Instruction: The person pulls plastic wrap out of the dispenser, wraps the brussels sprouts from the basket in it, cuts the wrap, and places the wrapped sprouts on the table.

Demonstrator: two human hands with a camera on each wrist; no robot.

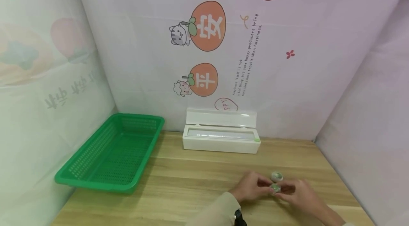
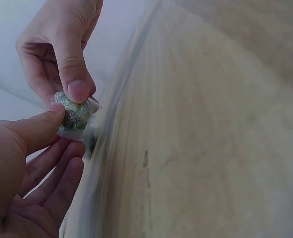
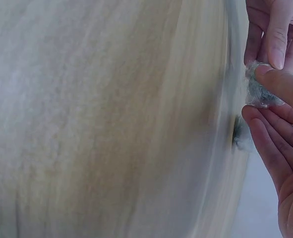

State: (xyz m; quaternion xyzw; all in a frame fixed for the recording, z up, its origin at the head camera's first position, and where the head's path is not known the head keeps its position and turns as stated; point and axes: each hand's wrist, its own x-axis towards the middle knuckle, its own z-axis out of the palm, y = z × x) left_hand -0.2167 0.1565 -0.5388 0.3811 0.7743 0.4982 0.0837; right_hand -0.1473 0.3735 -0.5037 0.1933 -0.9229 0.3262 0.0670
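Both hands meet over the right part of the wooden table. Between them is a small green piece wrapped in clear plastic film [image 1: 275,188]; its kind is hidden by the film. My left hand [image 1: 252,187] pinches it from the left with thumb and fingers. From the right, my right hand [image 1: 300,194] pinches the same wrapped piece [image 2: 73,115], its thumb on the film. Just beyond the fingers, a second wrapped green piece [image 1: 276,176] rests on the table, blurred in the right wrist view.
A white cling film box [image 1: 220,145] stands against the back wall, its clear lid raised. To the left sits a green plastic basket [image 1: 132,184] with slotted sides. Printed white cloth walls [image 1: 143,59] enclose the wooden table [image 1: 182,183] at back, left and right.
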